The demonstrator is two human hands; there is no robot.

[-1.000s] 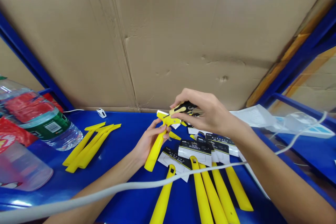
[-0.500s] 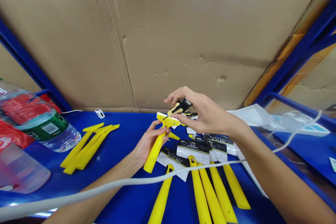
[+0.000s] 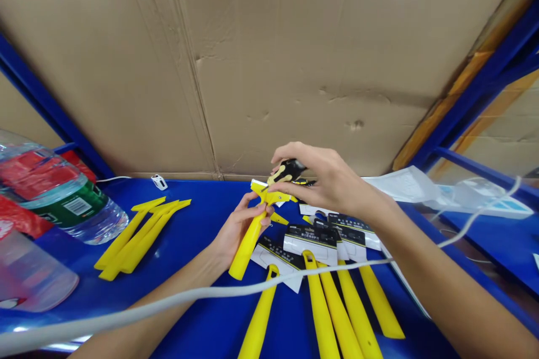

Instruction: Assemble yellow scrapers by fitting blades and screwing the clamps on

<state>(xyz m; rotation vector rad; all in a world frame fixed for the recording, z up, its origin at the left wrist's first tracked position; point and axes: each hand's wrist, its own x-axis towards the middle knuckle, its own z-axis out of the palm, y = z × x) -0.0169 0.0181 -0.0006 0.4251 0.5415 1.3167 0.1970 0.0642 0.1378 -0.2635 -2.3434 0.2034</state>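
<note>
My left hand is closed round the neck of a yellow scraper, its handle pointing down toward me and its wide head up. In my right hand is a short screwdriver with a black and cream handle. The screwdriver's tip meets the scraper's head, where a small screw shows on the right side. Just beyond and to the right of my hands lie several scrapers with black and white printed cards, their yellow handles toward me.
Several yellow handles lie in a pile at left on the blue table. A large water bottle and a clear plastic cup are at far left. A white cable crosses in front; a cardboard wall stands behind.
My right hand's fingers have shifted round the screwdriver's handle, with the index finger curled closer over it. The scraper in my left hand has hardly moved.
</note>
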